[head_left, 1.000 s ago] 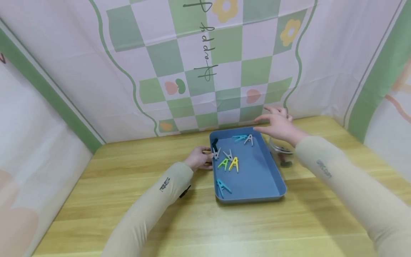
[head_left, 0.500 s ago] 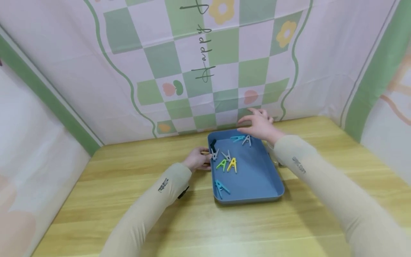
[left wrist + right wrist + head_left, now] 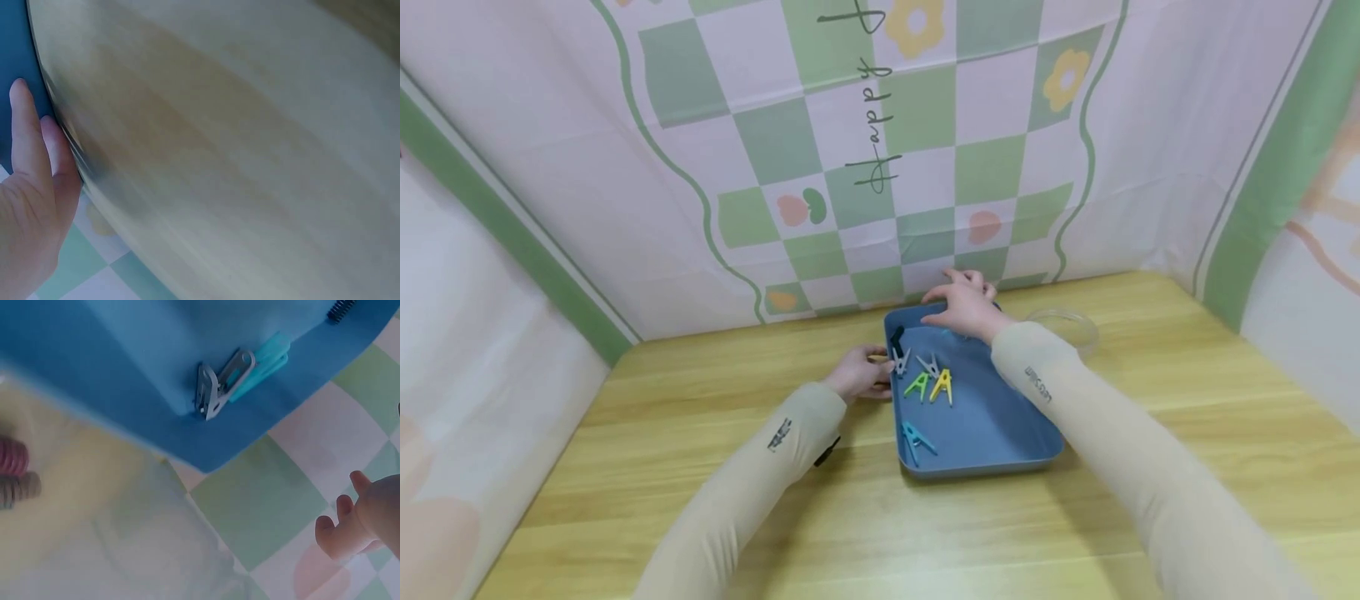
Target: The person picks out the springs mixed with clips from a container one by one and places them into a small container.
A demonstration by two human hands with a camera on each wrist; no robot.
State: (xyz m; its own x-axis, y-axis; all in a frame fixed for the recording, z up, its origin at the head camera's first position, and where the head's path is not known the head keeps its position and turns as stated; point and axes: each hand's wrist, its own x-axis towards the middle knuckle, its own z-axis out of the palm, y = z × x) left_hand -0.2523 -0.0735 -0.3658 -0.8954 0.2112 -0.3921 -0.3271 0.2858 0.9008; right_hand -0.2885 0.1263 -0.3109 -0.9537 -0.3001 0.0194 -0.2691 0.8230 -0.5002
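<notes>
A blue tray [image 3: 992, 433] lies on the table with several clothespins in it. Grey clothespins [image 3: 902, 361], a green clothespin [image 3: 917, 386], a yellow clothespin [image 3: 942, 387] and a turquoise clothespin [image 3: 917, 442] show in the head view. My left hand [image 3: 857, 372] touches the tray's left wall from outside, its fingers extended along the wall in the left wrist view. Above the tray's far end hovers my right hand [image 3: 966, 308], fingers spread and holding nothing. It hides a grey clothespin [image 3: 219, 387] and another turquoise clothespin [image 3: 265, 365], both plain in the right wrist view.
A clear round container [image 3: 1078, 329] stands right of the tray, partly behind the right sleeve. Pink and grey coiled pieces [image 3: 12, 456] show there in the right wrist view. A black coiled piece [image 3: 897, 342] lies at the tray's far left. A checkered cloth [image 3: 925, 192] hangs behind.
My right hand has moved left and slightly down, from over the clear container to over the tray's far end. The left hand stays at the tray's left wall.
</notes>
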